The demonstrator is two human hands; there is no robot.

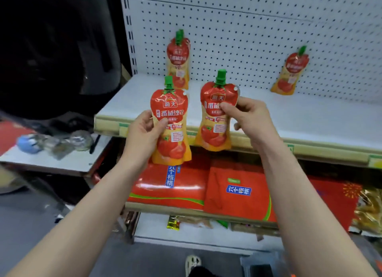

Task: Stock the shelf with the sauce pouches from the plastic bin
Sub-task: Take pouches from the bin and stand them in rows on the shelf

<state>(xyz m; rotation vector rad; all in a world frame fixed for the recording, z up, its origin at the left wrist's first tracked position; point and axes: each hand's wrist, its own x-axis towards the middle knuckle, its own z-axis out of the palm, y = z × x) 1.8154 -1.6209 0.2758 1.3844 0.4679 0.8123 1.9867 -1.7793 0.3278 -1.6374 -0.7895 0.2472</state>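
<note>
Before the white shelf [289, 119], two sauce pouches are held upright, one in each hand. The left pouch [170, 119] is pinched at its side edge by the left hand [144, 130], with the thumb laid on its front. The right pouch [217, 115], just beside it at three o'clock, is gripped near its upper edge by the right hand [246, 115]. The hands are kept apart. On the shelf, a small stack of pouches [178, 57] is leaned on the pegboard [248, 39] at twelve o'clock from the left pouch, and a single pouch [290, 70] is leaned at two o'clock, well apart. At six o'clock, red boxes [237, 194] are stored on the lower shelf [165, 209].
</note>
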